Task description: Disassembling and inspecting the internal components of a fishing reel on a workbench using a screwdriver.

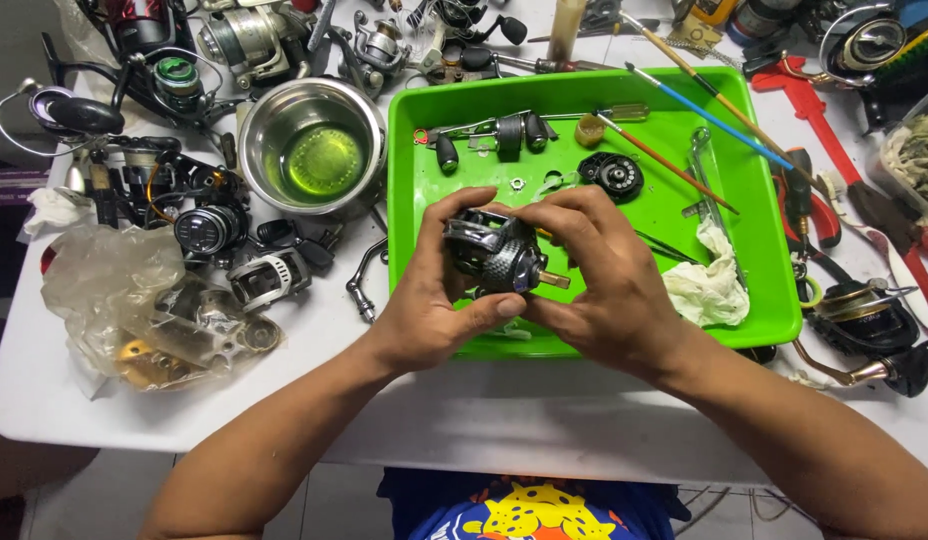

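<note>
1. Fingers: the left hand [429, 300] is curled round a small dark grey baitcasting reel body with a carbon-weave side plate [496, 252], thumb underneath at the near side and fingertips over the top. The right hand [604, 280] closes on the same reel from the right, fingers wrapped over its far edge and thumb meeting the left thumb below. A short brass shaft sticks out of the reel toward the right palm.
2. Reel position: held just above the near-left part of a bright green rectangular plastic tray [764, 190], clear of the tray floor.
3. Far left of the white table [484, 420]: a crumpled clear plastic bag holding reel parts [134, 310], with several black spinning reels [174, 190] crowded beyond it.
4. Left of the tray, just beside its far corner: a round stainless steel bowl with yellow-green liquid [312, 148].
5. Inside the tray, far side: a black handle assembly with knobs [494, 133], a black round spool-like disc [611, 175], a blue-handled brush [709, 115] and brown-handled brushes lying diagonally.
6. Tray, near right: a crumpled white paper tissue [709, 280], near the right hand.
7. Right of the tray: red-handled tools [824, 130], and a black and gold spinning reel [864, 320] at the near right.
</note>
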